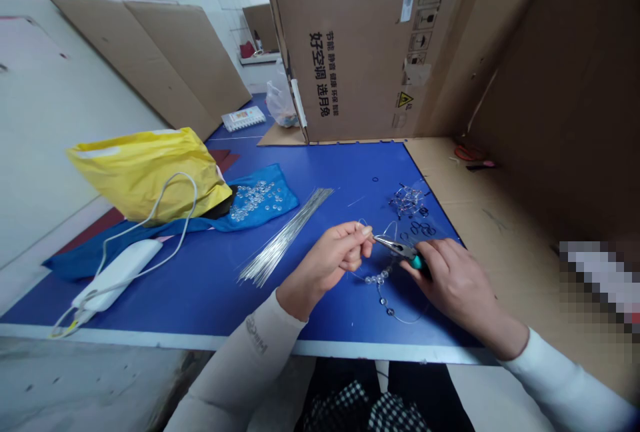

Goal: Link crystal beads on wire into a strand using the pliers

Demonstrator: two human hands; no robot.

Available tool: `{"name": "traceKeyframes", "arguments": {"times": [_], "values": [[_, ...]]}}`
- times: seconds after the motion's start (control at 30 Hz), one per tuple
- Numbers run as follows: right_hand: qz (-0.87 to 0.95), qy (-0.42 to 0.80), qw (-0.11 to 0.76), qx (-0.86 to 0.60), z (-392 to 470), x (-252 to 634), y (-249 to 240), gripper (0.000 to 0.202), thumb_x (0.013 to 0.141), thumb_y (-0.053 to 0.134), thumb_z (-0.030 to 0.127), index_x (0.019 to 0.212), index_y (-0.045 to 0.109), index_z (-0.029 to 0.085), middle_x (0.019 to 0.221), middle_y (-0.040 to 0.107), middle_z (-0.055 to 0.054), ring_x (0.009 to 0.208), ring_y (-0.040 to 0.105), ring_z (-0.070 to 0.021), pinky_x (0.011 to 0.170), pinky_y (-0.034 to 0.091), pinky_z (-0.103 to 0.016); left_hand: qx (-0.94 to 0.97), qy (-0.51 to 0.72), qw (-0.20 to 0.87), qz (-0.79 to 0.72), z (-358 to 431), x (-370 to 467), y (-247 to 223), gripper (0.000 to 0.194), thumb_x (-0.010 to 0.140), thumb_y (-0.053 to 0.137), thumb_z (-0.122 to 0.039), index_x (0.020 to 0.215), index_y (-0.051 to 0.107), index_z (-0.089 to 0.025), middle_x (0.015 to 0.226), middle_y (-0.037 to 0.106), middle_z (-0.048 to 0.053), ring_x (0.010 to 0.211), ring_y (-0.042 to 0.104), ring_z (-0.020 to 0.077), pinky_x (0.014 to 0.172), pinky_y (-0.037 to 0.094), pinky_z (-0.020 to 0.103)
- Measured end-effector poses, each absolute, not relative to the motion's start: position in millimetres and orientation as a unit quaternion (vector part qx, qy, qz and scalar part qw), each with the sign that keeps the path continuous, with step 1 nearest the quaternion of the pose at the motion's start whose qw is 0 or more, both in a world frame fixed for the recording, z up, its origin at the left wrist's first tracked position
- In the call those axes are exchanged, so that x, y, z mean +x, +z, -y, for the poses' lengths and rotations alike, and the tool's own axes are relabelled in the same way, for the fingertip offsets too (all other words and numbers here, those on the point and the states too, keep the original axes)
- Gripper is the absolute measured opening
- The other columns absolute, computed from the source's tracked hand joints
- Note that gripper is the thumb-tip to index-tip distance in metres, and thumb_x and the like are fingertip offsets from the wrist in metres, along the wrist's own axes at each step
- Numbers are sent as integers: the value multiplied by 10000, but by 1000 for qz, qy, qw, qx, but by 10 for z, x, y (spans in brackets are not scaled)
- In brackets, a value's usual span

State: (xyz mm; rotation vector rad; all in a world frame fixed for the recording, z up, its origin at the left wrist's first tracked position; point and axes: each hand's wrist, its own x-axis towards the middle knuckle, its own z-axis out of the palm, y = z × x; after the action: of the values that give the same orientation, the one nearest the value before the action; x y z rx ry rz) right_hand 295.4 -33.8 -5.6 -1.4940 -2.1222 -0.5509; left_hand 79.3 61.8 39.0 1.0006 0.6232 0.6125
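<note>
Near the table's front right, my left hand (343,252) pinches a thin wire (361,221) between thumb and forefinger. My right hand (453,279) is wrapped round needle-nose pliers (400,247) with green on the handle. Their slim jaws reach the left fingertips, at the wire; whether they grip it I cannot tell. Below the hands hangs or lies a beaded wire piece (379,279) with clear round beads and a curved tail. Just beyond my right hand lie several black rings (424,229) and a tangle of beaded wire pieces (409,201).
A bundle of straight wires (287,239) lies left of my hands. Clear beads (255,199) rest on blue cloth (285,192) beside a yellow bag (150,172). A white power strip (120,275) with its cord sits at the left. Cardboard (370,52) walls the back and right.
</note>
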Motion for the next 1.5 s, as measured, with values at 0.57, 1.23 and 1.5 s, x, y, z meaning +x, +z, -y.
{"name": "traceKeyframes", "arguments": {"times": [0.57, 1.23, 1.5], "values": [[744, -145, 286, -587, 388, 2987, -67, 313, 927, 559, 395, 1092, 584, 131, 928, 647, -141, 820, 603, -257, 703, 506, -386, 589, 305, 689, -292, -546, 794, 416, 168, 870, 584, -238, 961, 671, -128, 722, 574, 7, 548, 456, 74, 632, 473, 272], [740, -206, 230, -597, 507, 2833, 56, 349, 924, 563, 408, 1074, 608, 95, 912, 640, -157, 825, 574, -272, 706, 451, -392, 563, 365, 649, -357, -506, 882, 347, 115, 846, 606, -220, 883, 638, -117, 678, 577, -4, 499, 453, 63, 637, 591, 331], [751, -252, 147, -593, 482, 2785, 215, 320, 952, 514, 395, 1009, 617, 97, 871, 630, -135, 783, 536, -250, 694, 389, -358, 580, 355, 631, -372, -513, 896, 316, 115, 850, 591, -221, 885, 639, -122, 657, 578, -16, 491, 468, 62, 651, 607, 337]]}}
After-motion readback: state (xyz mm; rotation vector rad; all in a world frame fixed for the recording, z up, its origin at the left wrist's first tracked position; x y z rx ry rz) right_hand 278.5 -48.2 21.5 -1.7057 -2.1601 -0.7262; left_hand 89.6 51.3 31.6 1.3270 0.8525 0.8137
